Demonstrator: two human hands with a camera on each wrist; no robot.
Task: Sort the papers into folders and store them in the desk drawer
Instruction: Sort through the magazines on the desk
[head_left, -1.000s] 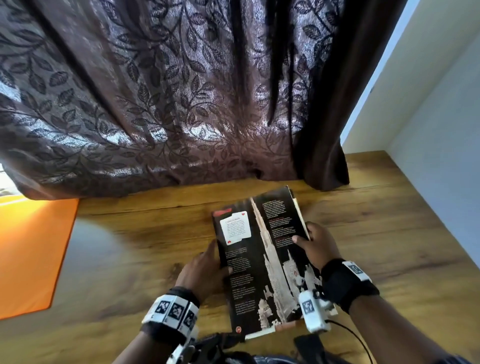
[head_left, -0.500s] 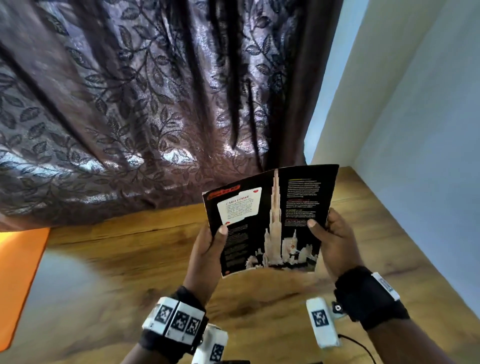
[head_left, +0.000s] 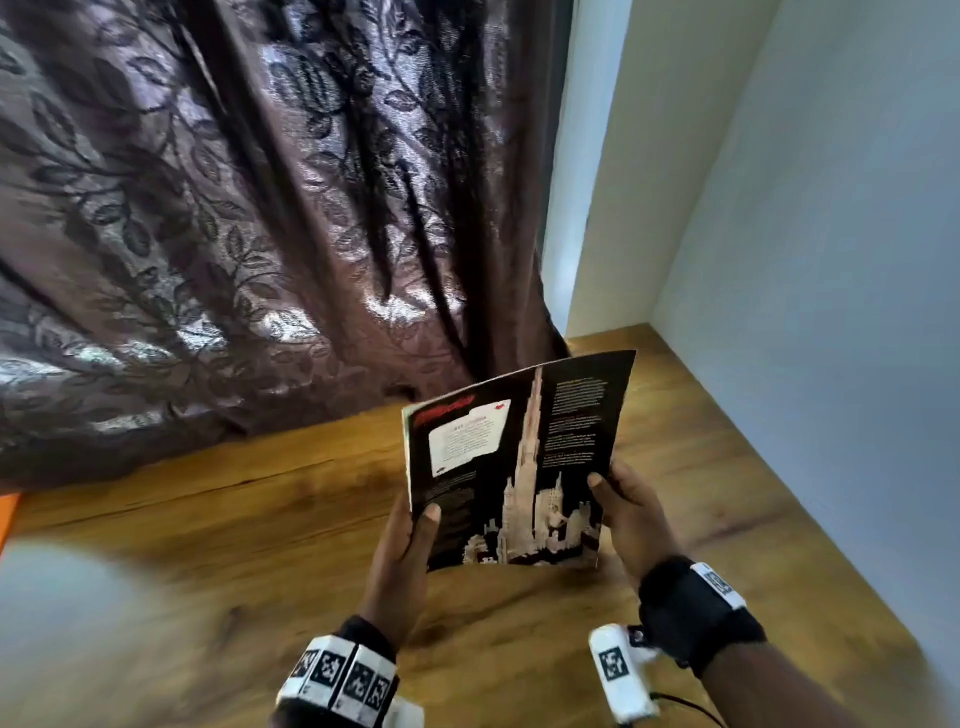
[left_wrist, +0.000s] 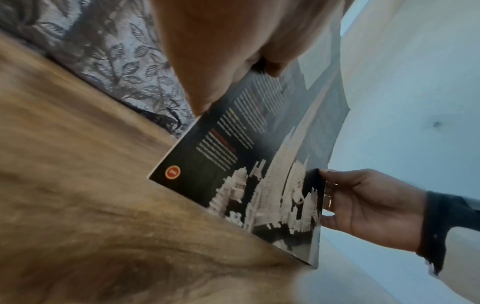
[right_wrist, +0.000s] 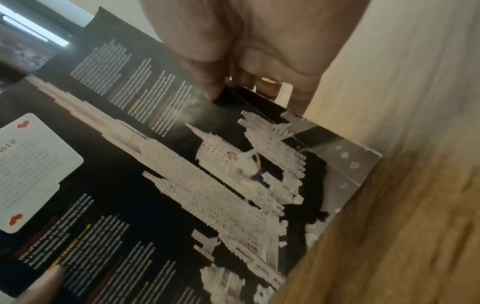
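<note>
A stack of glossy black pages (head_left: 514, 457) printed with white towers and a white text box stands nearly upright, its lower edge on the wooden desk (head_left: 234, 545). My left hand (head_left: 402, 540) grips its left edge, thumb on the front. My right hand (head_left: 626, 514) pinches the right edge, thumb in front and fingers behind. The left wrist view shows the pages (left_wrist: 249, 179) edge-down on the wood with the right hand (left_wrist: 363, 203) holding the far side. Close up in the right wrist view, the printed page (right_wrist: 182, 174) fills the frame under my thumb.
A dark leaf-patterned curtain (head_left: 249, 223) hangs along the desk's back edge. A pale wall (head_left: 831, 312) bounds the desk on the right. A sliver of an orange folder (head_left: 8, 514) shows at the far left edge.
The pages have gone from lying flat on the desk to standing upright between both hands. The view has swung right, so the orange folder has almost left the frame.
</note>
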